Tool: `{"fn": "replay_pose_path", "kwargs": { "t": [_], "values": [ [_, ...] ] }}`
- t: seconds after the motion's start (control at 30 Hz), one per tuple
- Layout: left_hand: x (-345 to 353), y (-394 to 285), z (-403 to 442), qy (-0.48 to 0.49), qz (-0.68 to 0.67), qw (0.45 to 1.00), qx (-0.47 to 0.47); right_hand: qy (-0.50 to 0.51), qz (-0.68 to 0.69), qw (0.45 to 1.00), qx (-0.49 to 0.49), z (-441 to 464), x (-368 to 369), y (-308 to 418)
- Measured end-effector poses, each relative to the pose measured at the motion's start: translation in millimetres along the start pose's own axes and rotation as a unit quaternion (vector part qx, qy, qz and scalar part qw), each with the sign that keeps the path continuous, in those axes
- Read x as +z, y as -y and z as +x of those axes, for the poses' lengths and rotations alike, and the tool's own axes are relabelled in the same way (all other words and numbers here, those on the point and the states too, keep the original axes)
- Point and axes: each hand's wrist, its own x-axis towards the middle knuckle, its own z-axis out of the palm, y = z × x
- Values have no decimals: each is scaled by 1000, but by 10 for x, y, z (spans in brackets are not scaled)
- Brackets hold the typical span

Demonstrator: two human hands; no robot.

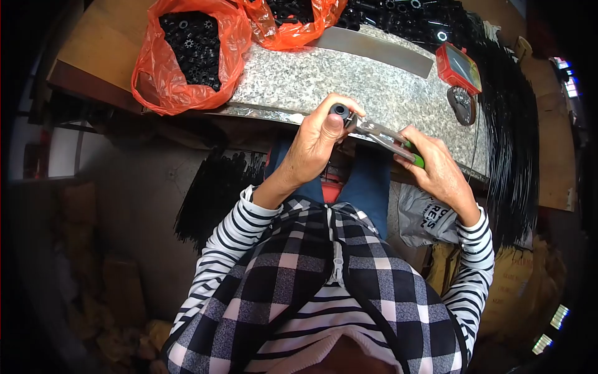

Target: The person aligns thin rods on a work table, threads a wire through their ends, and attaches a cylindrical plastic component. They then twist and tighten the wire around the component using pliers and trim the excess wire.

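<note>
Between the thumb and fingers of my left hand (316,144) is a small black part with a round hole (339,110), its hole facing up. My right hand (433,163) grips green-handled pliers (387,138) whose metal head points left. The jaws meet the black part close to my left fingertips; whether they bite on it I cannot tell. Both hands are just over the near edge of the speckled stone tabletop (311,78), above my lap.
Two red plastic bags (235,53) (299,34) hold many black parts. A metal strip (377,51), a red-framed device (459,67) and a dark oval object (461,106) lie on the tabletop. Long black strands (511,143) hang at the right. A grey printed bag (425,215) is below.
</note>
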Motion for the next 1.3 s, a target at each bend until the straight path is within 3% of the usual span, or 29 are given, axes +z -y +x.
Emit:
{"fn": "replay_pose_path", "kwargs": {
  "t": [0.17,0.33,0.43,0.53,0.6,0.63,0.67,0.73,0.87,1.23,1.3],
  "values": [
    [27,-77,-86,0,34,999,-3,-58,-112,992,-6,-110,62,-43],
    [156,128,-178,-79,49,995,-30,-105,-47,993,-1,-162,472,-365],
    [174,129,-79,-90,6,996,15,-163,-12,987,2,-172,462,-700],
    [189,-5,-22,-33,-3,999,13,-177,41,973,141,-92,25,-1007],
    [258,-74,24,-23,20,999,24,-307,-52,941,131,-7,-156,-1412],
    [288,-89,37,-17,44,998,32,-309,-67,925,210,40,-306,-1494],
    [283,-87,50,-6,42,999,28,-338,-86,909,229,93,-385,-1673],
    [287,-60,81,-4,40,999,23,-382,-133,892,202,152,-458,-1943],
    [279,-3,98,-2,46,999,-12,-366,-188,889,201,172,-472,-1882],
    [311,61,104,-22,52,998,6,-390,-168,875,232,209,-448,-2056],
    [312,54,94,-25,53,998,8,-425,-127,879,174,196,-461,-2132]
  ]
}}
